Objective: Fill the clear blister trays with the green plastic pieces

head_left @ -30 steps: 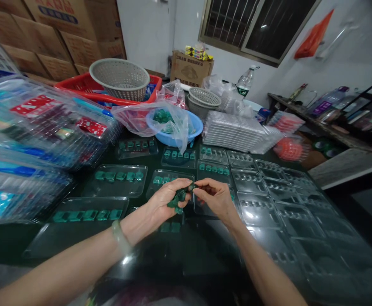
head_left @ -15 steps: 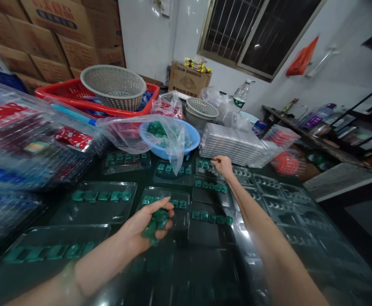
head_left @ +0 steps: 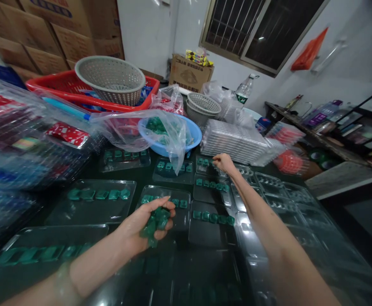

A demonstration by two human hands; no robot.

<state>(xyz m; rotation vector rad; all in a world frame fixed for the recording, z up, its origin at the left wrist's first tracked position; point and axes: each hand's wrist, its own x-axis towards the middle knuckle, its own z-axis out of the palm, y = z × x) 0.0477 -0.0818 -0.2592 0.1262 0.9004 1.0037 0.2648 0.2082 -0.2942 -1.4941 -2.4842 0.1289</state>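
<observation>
Several translucent green cubes [head_left: 156, 223] lie in my left hand [head_left: 141, 223], its fingers curled round them above the near trays. My right hand [head_left: 223, 162] reaches to the far row, fingertips pinched over a clear plastic tray [head_left: 201, 172]. Whether a cube is between those fingertips is hidden. Green cubes [head_left: 202, 161] sit in that tray's slots, left of the fingers. Closer in, a clear tray [head_left: 208, 233] carries a row of green cubes, and another filled tray [head_left: 211, 193] lies just beyond it. To the right, trays [head_left: 269, 182] show bare slots.
A blue basin [head_left: 195, 131] of green pieces, partly covered by a plastic bag [head_left: 176, 148], stands at the back. Stacked clear trays [head_left: 233, 142] are right of it. A grey basket [head_left: 112, 80] rests in a red basket [head_left: 58, 95]. Packaged goods [head_left: 39, 140] pile up at left.
The view has shifted slightly. My right hand stays at the same far tray, fingertips still pinched; my left hand keeps its handful of cubes in nearly the same place.
</observation>
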